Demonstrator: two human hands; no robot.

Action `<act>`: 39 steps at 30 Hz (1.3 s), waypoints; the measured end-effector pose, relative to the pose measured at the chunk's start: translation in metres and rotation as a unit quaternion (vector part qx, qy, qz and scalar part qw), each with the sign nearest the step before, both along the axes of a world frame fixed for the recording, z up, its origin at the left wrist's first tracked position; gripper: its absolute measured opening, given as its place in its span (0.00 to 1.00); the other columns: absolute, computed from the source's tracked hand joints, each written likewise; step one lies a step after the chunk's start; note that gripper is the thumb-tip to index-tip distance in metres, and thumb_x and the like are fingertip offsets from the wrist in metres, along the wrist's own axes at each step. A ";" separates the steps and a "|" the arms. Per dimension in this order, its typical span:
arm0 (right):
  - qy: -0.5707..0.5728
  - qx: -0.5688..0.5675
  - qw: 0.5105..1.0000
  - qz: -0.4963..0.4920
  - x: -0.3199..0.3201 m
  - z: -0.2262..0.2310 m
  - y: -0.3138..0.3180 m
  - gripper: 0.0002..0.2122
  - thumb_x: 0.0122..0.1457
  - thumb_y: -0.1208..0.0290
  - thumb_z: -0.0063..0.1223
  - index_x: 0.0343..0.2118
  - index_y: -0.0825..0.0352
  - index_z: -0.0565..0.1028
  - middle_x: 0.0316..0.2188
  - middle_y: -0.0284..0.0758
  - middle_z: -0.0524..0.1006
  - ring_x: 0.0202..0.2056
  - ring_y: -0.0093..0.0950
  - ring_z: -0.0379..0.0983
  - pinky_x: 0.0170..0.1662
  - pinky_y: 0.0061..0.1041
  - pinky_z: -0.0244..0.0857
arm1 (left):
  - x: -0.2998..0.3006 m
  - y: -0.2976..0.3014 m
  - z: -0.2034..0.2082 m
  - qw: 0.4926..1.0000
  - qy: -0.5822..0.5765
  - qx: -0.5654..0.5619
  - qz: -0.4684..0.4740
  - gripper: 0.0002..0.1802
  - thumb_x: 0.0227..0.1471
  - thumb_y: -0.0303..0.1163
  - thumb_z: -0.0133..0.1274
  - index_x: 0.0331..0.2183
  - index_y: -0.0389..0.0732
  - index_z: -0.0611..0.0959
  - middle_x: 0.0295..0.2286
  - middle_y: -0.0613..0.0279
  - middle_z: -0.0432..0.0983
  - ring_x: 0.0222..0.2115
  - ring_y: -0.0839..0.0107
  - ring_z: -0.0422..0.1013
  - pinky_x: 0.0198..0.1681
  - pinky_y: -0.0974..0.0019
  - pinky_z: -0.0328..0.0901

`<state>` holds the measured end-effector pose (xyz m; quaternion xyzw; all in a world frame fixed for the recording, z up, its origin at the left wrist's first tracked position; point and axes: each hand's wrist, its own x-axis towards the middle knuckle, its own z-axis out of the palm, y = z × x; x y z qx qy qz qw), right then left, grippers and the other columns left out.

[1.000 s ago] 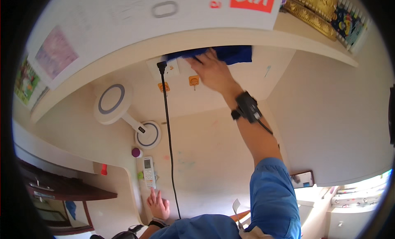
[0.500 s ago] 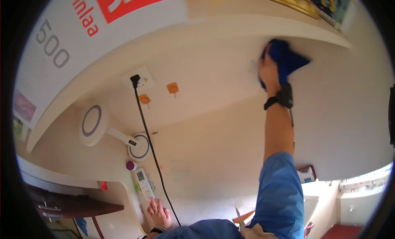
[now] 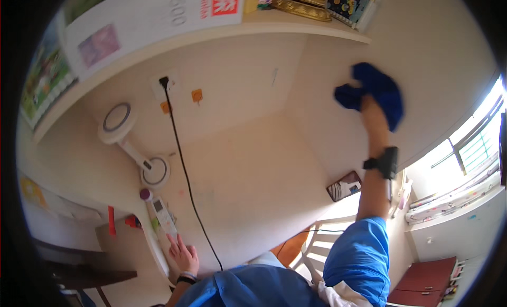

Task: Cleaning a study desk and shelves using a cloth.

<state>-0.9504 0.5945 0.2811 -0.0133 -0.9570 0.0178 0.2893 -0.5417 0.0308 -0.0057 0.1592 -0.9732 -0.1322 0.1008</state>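
Note:
A blue cloth [image 3: 387,93] is pressed on the pale side panel to the right, below the shelf's end. My right hand [image 3: 372,110] holds it with the arm stretched far out; the cloth's folds hide most of the fingers. My left hand [image 3: 184,255] rests low on the left of the desk, fingers extended and holding nothing. Its fingertips are at the lower end of a white remote control [image 3: 164,217]. Beside the remote's upper end stands a small purple-topped item [image 3: 146,194].
A white desk lamp [image 3: 155,172] stands at left. From a wall plug [image 3: 164,82], a black cable [image 3: 184,172] runs across the desk. Orange hooks [image 3: 197,95] are on the back wall. Overhead, a shelf [image 3: 296,28] bears boxes and books. A dark-framed item [image 3: 344,186] lies at the right edge, near a white chair [image 3: 311,249].
My right hand has moved the cloth from the back wall under the shelf onto the right side panel. The view has swung right, showing the window and chair. My left hand stays by the remote.

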 end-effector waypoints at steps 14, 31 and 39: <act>0.027 0.104 0.986 0.126 -0.024 -0.013 -0.042 0.15 0.63 0.64 0.42 0.49 0.60 0.74 0.39 0.46 0.78 0.40 0.48 0.74 0.46 0.41 0.67 | 0.010 0.010 0.030 0.991 0.024 0.132 -0.021 0.36 0.53 0.31 0.49 0.61 0.35 0.55 0.63 0.39 0.35 0.60 0.40 0.47 0.61 0.46 0.45; -0.323 -0.064 0.944 0.025 -0.138 -0.314 -0.213 0.26 0.60 0.52 0.42 0.62 0.48 0.59 0.59 0.38 0.61 0.61 0.43 0.53 0.57 0.61 0.47 | 0.079 0.059 0.055 0.968 -0.104 0.172 0.152 0.35 0.50 0.27 0.50 0.59 0.32 0.59 0.62 0.34 0.35 0.63 0.39 0.39 0.63 0.48 0.42; -0.279 0.019 0.870 0.405 0.092 -0.304 -0.372 0.28 0.55 0.55 0.52 0.60 0.50 0.63 0.55 0.37 0.64 0.61 0.42 0.52 0.56 0.65 0.44 | 0.064 0.048 0.042 0.988 -0.020 0.135 0.068 0.36 0.49 0.29 0.54 0.58 0.36 0.61 0.62 0.37 0.40 0.57 0.41 0.53 0.59 0.49 0.50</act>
